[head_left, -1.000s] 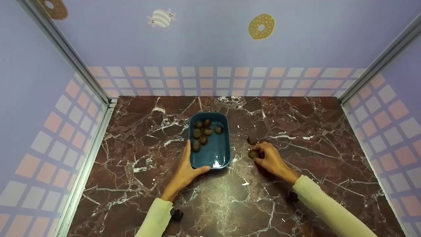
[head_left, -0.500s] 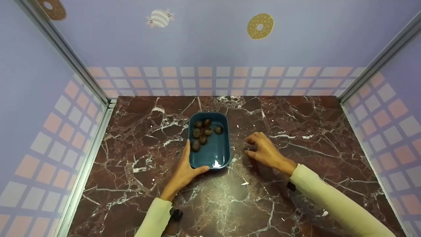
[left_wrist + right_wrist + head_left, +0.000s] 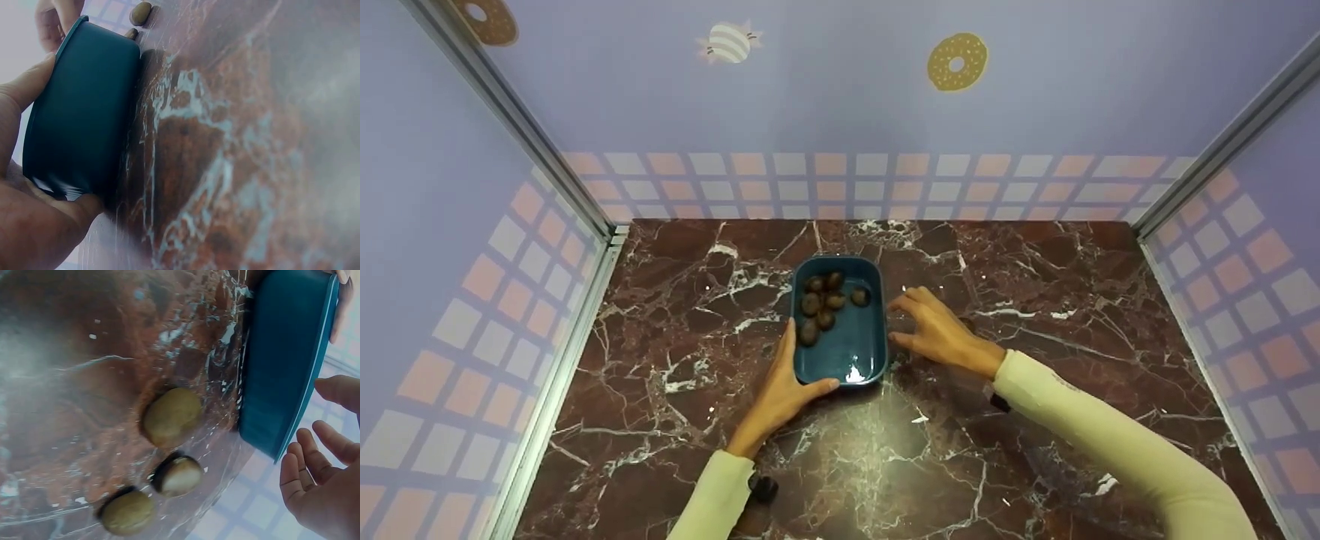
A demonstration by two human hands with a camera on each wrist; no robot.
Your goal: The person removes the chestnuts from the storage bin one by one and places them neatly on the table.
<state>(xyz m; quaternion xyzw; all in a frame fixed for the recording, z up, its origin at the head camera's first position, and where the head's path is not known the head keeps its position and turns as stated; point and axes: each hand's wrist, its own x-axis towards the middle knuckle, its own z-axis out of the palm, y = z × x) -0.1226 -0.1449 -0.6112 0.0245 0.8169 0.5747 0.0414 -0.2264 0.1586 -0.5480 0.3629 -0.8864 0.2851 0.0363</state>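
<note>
A deep blue rectangular container point(image 3: 849, 352) sits on the marbled table with several brown chestnut-like pieces point(image 3: 809, 303) in it, mostly along its left and far side. My left hand point(image 3: 776, 390) holds its near left corner, thumb along the front rim and fingers along the left wall. Just off the right rim is my right hand point(image 3: 934, 330), thumb and fingers apart; nothing shows between them in the right wrist view. There, three more pieces lie on the table, one a larger brown piece point(image 3: 171, 417). In the head view the right hand mostly covers them.
Marbled tabletop point(image 3: 697, 300) surrounds the container. A tiled-pattern back wall point(image 3: 870, 180) rises behind, with side panels left and right joined by metal posts point(image 3: 517, 112). Each wrist carries a small dark device point(image 3: 763, 490).
My right hand has gone left, from the loose pieces on the table to the container's right rim, its fingers spreading. My left hand and the container have stayed put.
</note>
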